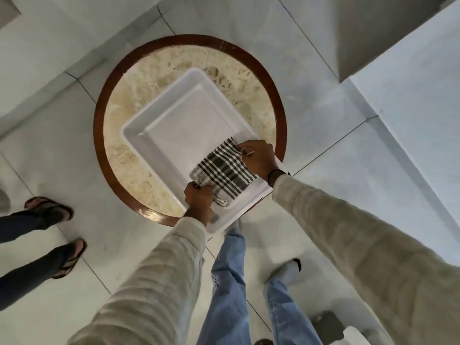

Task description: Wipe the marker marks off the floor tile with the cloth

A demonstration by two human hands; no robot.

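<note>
I see glossy pale floor tiles (74, 58) around a round table (119, 155), its mottled beige stone top ringed in dark polished wood, and centred on it a smooth white rectangular tray (174, 125) with raised rounded edges. In the tray's near corner lies the woven black-and-white checked cloth (221, 170). My left hand (199, 200) pinches its near end and my right hand (258, 158) pinches its far edge, both in ribbed beige sleeves (348, 232).

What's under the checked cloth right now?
The checked cloth lies in the white tray, which sits on the round table. Both hands, left and right, pinch its corners. The tray floor beneath it is hidden.
</note>
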